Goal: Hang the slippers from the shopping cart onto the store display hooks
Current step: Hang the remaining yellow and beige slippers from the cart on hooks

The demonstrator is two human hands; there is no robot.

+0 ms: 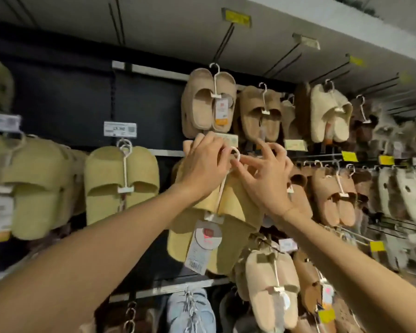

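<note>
You had the yellow slipper pair raised at the display. Your left hand gripped its upper part; your right hand pinched the white hanger loop. Whether the loop was seated on a hook could not be told; the cart was out of view.

Dim, seemingly motion-blurred — edges warped

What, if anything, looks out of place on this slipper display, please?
Only the yellow slippers in hand: they sit tilted, their hanger loop pinched between the left hand and right hand, apparently not yet on a hook. The hung pairs look orderly.
</note>
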